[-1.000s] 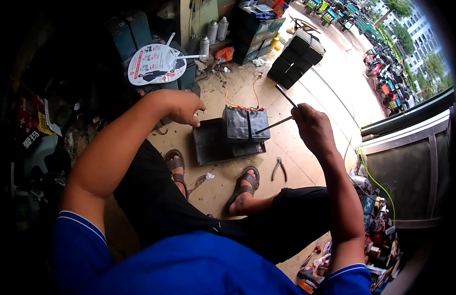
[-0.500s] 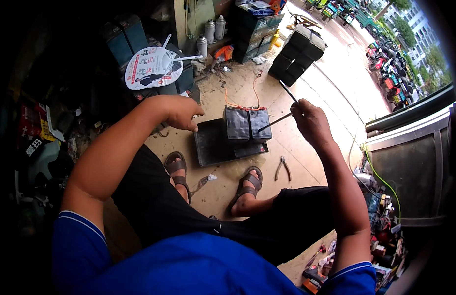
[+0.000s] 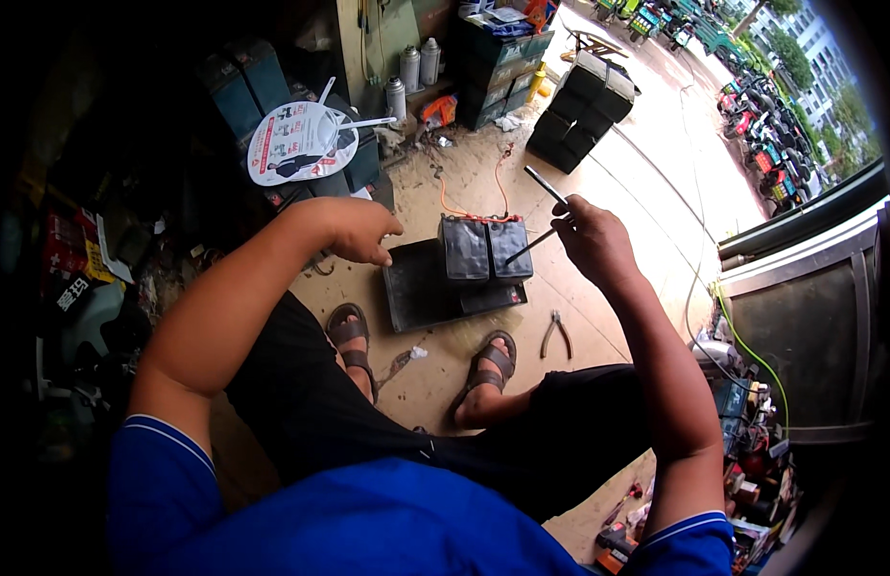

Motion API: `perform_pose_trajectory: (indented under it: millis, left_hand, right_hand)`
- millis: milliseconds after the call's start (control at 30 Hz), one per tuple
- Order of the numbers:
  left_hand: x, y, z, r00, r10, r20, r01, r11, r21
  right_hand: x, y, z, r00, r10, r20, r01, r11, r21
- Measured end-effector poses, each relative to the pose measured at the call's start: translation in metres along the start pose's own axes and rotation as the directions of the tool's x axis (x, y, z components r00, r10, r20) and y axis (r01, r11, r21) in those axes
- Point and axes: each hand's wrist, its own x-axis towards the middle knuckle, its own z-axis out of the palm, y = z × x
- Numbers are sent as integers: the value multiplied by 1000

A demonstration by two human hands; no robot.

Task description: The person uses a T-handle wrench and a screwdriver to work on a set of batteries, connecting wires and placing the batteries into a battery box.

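Two dark grey battery blocks point(image 3: 466, 250) stand side by side, wrapped in glossy film. They rest on a flat black case point(image 3: 416, 293) on the floor. Orange-red wires point(image 3: 447, 197) run from their far edge. My right hand point(image 3: 596, 242) is closed around slender dark rods point(image 3: 545, 182); whether they are one tool or two is unclear. One length points up and left, while the other slants down with its tip at the right block. Above the case's left end hovers my left hand point(image 3: 363, 230), thumb and fingers apart, holding nothing.
Pliers point(image 3: 557, 334) lie on the floor near my right foot. A large black battery pack point(image 3: 584, 110) stands at the far right. Round fans point(image 3: 301, 142) rest on dark batteries at the left. Spray cans point(image 3: 409, 69) line the back; clutter point(image 3: 752, 480) sits at lower right.
My right hand has shifted slightly down and left, and the upper rod's far end has swung left and down. The left hand has barely moved; the whole view has shifted slightly.
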Motion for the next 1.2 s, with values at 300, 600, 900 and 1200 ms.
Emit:
perform_pose_trajectory:
  millis: [300,600,900,1200]
  left_hand:
    - [0,2,0,1000,-13,15,13,1000,16]
    - [-3,6,0,1000,-29,11,28,1000,11]
    - [-3,10,-2,999,-33,19,33,999,33]
    - [-8,10,2,1000,7,-26,-7,1000,16]
  right_hand:
    - [3,-4,1,1000,0,3,0,999,-38]
    - [4,-5,3,1000,-24,-17,23,998,-57]
    - [5,-10,2,1000,12,-15,-13,998,-61]
    - [7,-15,6,999,28,-16,-29,998,-53]
